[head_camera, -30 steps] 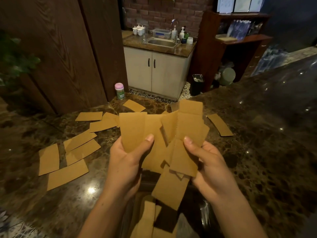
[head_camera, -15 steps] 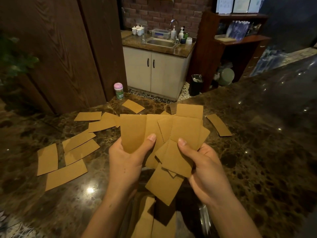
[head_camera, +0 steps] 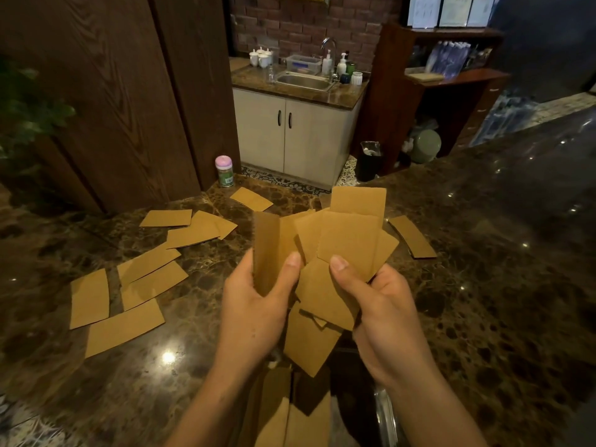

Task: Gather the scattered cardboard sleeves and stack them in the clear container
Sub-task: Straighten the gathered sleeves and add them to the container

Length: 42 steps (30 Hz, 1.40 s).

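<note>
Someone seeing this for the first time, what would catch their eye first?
A messy fan of brown cardboard sleeves sits at the centre, gripped by the left hand and right hand above the counter. More loose sleeves lie scattered flat on the dark marble counter to the left. A pink-lidded jar stands at the counter's far edge.

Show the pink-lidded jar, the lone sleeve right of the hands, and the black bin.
pink-lidded jar (head_camera: 225, 177): head view, green body.
lone sleeve (head_camera: 412, 237): head view, middle.
black bin (head_camera: 368, 167): head view, front wall.
</note>
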Motion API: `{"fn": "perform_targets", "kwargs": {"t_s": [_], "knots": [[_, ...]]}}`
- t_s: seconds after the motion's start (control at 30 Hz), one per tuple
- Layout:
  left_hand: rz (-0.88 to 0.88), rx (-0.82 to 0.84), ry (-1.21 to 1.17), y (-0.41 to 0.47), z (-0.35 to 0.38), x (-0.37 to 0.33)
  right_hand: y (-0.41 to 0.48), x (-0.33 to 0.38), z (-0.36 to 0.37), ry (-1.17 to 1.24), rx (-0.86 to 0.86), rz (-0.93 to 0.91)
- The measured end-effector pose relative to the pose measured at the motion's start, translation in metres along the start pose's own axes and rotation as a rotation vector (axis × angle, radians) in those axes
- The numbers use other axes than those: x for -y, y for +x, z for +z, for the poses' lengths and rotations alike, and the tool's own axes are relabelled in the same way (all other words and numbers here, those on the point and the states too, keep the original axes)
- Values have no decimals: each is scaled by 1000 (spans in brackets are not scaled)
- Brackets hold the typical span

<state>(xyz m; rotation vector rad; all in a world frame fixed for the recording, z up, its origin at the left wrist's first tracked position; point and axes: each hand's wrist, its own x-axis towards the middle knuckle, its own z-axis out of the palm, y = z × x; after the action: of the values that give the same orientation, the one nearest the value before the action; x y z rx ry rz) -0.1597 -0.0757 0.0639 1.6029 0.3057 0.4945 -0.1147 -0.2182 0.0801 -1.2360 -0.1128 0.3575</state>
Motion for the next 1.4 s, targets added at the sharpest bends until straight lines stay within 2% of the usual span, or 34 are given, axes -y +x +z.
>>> {"fn": "perform_targets", "kwargs": {"t_s": [0.13, 0.23, 0.37, 0.43, 0.6, 0.7, 0.8, 0.93, 1.03, 1.13, 1.23, 1.33, 1.4], "knots": [[-243, 224, -319, -3, 0, -10, 4, 3, 1, 79, 114, 103], [-338, 213, -483, -1, -5, -9, 10, 6, -4, 104, 133, 142], [-283, 136, -355, 4, -15, -2, 20, 19, -16, 59, 158, 138], [-264, 151, -304, 7, -21, 1, 24, 24, -19, -12, 162, 132], [-300, 215, -387, 11, -31, 2, 29, 25, -17, -58, 126, 118], [-291, 98, -545, 12, -32, 0, 28, 19, -14, -7, 63, 107], [-262, -72, -659, 12, -28, -4, 23, 15, -13, 7, 113, 140], [-195, -182, -614, 14, -24, -4, 17, 19, -14, -51, 187, 129], [-144, -145, -436, 16, -30, -1, 21, 28, -20, -20, 200, 98], [-138, 3, -248, 16, -32, -1, 25, 29, -22, -74, 244, 133], [-175, 80, -297, 13, -24, -5, 24, 23, -19, -110, 273, 168], [-267, 96, -503, 12, -20, -9, 25, 21, -19, -35, 153, 82], [-277, 98, -535, 11, -20, -11, 26, 24, -20, 58, 121, 61]]}}
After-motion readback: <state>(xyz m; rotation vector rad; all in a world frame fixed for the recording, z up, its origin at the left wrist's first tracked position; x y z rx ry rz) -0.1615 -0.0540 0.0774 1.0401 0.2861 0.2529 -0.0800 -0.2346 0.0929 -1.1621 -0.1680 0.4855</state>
